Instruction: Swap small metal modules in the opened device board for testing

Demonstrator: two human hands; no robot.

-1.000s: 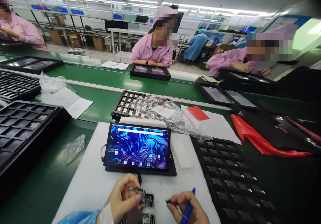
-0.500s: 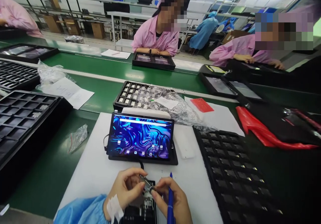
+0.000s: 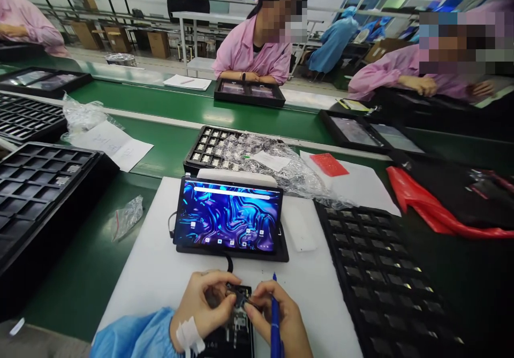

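At the bottom centre of the frame, the left hand (image 3: 206, 305) and the right hand (image 3: 277, 318) meet over a small dark module (image 3: 240, 297), each pinching it with thumb and fingertips from its own side. The module sits just above a black fixture (image 3: 233, 337) that lies on the white mat (image 3: 152, 272) at the bottom edge. The right hand also carries a blue pen (image 3: 274, 320), held upright along its fingers with the tip pointing to the top of the frame. The left wrist shows a white band below a light blue sleeve (image 3: 134, 336). Directly above the hands, at the centre of the frame, a tablet (image 3: 228, 222) with a lit blue screen stands tilted on a dark base, and a black cable runs from it down to the fixture. To the right of the mat lies a black compartment tray (image 3: 381, 277); a second black tray (image 3: 36, 187) occupies the left of the frame. Behind the tablet, a tray of small parts (image 3: 211, 149) is partly covered by clear crinkled plastic film (image 3: 281, 173). At the top of the frame, 2 people in pink coats sit across the green belt (image 3: 168, 106).
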